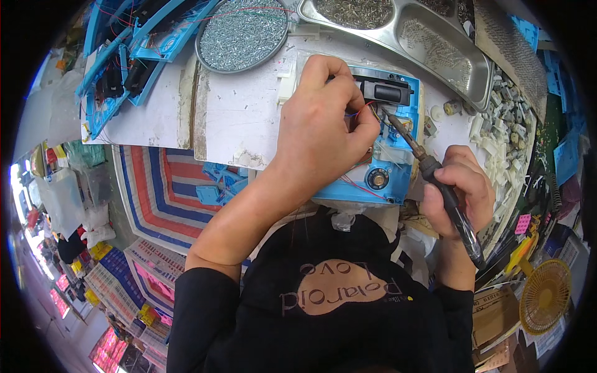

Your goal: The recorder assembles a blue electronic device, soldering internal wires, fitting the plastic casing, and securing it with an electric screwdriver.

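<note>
A light blue plastic housing (348,191) lies on the worktable in front of me, with a black part (388,93) near its far edge and a round speaker (377,179) near its close edge. My right hand (465,189) is wrapped round the dark handle of a soldering iron (428,163), whose tip points into the middle of the housing. Over the housing's left side, my left hand (329,115) has thumb and finger pinched at thin red and blue wires (368,105) near that tip. The exact contact is partly hidden by the fingers.
A round dish of small screws (244,36) stands at the far left of the table, beside stacked blue housings (134,62). A metal tray (429,53) with small parts is at the back. Many small pale plastic pieces (507,124) lie right; a yellow fan (546,295) is lower right.
</note>
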The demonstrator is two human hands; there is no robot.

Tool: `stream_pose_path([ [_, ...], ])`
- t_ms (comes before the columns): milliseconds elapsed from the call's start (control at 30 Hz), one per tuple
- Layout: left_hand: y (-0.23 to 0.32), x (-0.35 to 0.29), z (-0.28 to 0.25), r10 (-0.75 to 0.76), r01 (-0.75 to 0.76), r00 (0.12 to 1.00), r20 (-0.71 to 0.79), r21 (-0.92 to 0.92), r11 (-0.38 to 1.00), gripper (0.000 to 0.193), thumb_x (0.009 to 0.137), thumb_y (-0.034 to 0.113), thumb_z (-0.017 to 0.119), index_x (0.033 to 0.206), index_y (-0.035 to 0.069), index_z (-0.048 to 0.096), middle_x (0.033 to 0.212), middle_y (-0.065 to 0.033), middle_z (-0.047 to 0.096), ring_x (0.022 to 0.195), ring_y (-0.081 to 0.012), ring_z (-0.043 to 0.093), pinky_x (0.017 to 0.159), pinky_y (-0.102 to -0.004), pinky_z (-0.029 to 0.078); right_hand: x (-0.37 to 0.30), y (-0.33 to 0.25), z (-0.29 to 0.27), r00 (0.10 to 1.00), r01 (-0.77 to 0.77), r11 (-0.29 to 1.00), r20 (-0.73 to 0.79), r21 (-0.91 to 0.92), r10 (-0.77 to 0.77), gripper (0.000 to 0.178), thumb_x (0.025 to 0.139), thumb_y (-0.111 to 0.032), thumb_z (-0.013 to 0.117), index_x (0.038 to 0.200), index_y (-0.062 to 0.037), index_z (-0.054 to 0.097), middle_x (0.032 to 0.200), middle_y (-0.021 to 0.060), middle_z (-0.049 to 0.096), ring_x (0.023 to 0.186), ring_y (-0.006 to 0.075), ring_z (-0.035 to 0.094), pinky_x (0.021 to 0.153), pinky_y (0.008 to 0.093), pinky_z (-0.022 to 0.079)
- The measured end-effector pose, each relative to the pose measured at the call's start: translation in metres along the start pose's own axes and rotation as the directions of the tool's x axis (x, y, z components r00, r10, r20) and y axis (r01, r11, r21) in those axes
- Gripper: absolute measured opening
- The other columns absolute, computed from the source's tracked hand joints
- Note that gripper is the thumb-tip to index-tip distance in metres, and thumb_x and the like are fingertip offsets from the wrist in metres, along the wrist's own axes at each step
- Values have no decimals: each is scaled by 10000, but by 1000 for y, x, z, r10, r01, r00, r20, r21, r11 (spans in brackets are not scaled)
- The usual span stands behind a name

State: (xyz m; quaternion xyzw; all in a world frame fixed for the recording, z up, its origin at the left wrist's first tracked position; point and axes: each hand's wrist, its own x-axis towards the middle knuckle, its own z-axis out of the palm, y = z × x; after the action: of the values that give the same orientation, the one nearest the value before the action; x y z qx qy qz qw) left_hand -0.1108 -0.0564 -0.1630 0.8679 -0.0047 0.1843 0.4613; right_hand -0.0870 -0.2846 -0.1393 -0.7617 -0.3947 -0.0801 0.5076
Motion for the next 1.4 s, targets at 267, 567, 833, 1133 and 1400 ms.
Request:
stream_pose_path([
  [267,3,0,-2,-32,32,999,15,22,999,84,758,-13,730,789,-8,651,1041,-82,566,585,-73,509,522,-238,420,-9,-4,-10,999,4,1000,-46,2,-4,271,768,-30,762,999,-4,623,680,94,593,555,254,519,617,380,481],
  [567,3,0,-1,-28,28,1000,5,26,999,81,758,-18,728,790,-10,654,1042,-91,565,580,-68,513,524,-239,428,-13,-6,-15,997,13,999,-79,-35,-16,283,754,-8,751,1003,5,618,714,114,608,585,267,540,645,398,501],
  [833,3,0,-1,-34,34,999,8,34,999,89,764,-16,729,802,-14,649,1044,-93,561,635,-88,559,547,-241,461,-11,-8,-17,998,7,999,-69,-38,-9,280,751,-8,754,998,0,622,712,106,604,587,263,539,650,396,500],
  [1133,1,-1,0,-37,37,999,32,4,999,102,784,0,739,822,-13,645,1033,-93,563,652,-107,570,562,-248,468,-10,-7,-17,998,-1,1000,-61,-20,0,271,742,-15,757,984,-14,634,719,104,604,594,268,543,632,390,491],
  [1400,4,-3,-12,-15,17,999,40,-50,999,79,865,52,734,882,-3,680,1102,-129,603,619,-132,601,590,-266,511,-6,-5,-17,993,20,996,-117,-82,-29,257,692,-49,730,927,-37,626,670,92,531,582,278,510,564,363,437],
])
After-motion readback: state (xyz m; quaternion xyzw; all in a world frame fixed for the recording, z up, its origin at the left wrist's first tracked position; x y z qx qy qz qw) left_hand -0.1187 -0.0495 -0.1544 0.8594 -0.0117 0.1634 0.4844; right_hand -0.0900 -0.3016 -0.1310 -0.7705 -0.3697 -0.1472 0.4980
